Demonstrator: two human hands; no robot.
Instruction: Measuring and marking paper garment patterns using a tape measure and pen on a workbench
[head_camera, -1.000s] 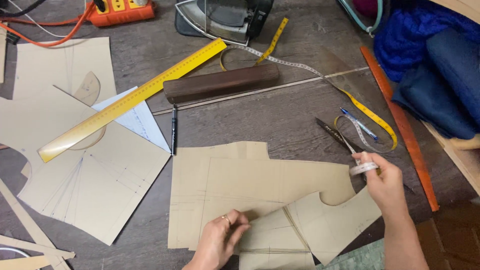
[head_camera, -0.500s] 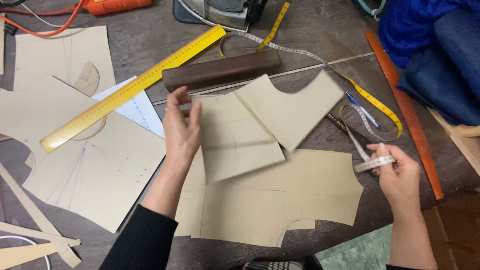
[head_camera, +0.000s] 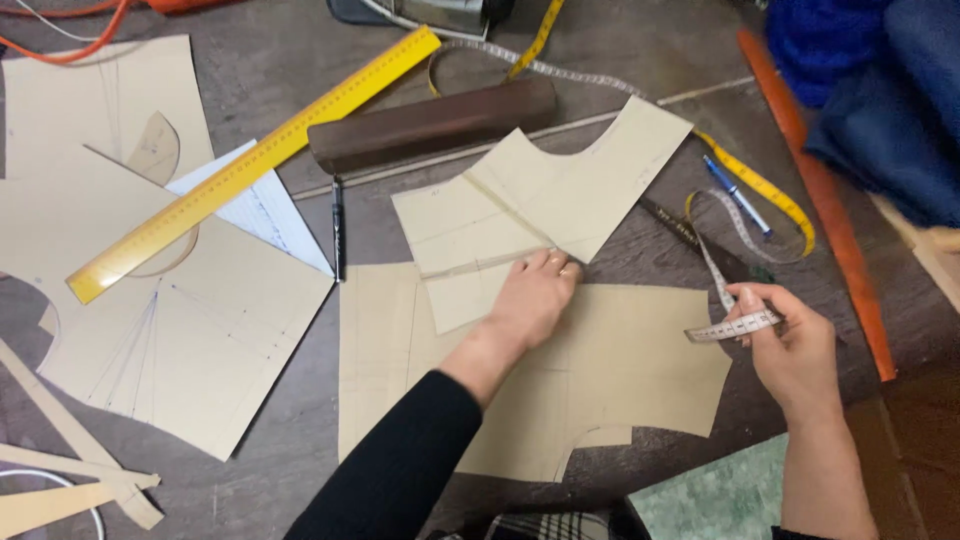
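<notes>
Upper pattern piece (head_camera: 545, 205) lies flat on the table (head_camera: 300, 70), partly overlapping the big lower pattern piece (head_camera: 600, 370). Its long axis runs diagonally, neckline corner up-right, narrow end down-left. Left hand (head_camera: 535, 300) presses flat on its lower edge, fingers extended, no pinch; this hand is the nearer one, sitting right on the piece. Right hand (head_camera: 790, 345) is well apart to the right, pinching the end of the white tape measure (head_camera: 725, 325); the tape trails up toward the scissors (head_camera: 690, 235). Yellow ruler (head_camera: 250, 165), black pen (head_camera: 338, 230) and brown bar (head_camera: 430, 125) lie up-left.

Versus half a second ago: piece was lifted in the left hand, now it is down and held flat. Right hand barely changed.
</notes>
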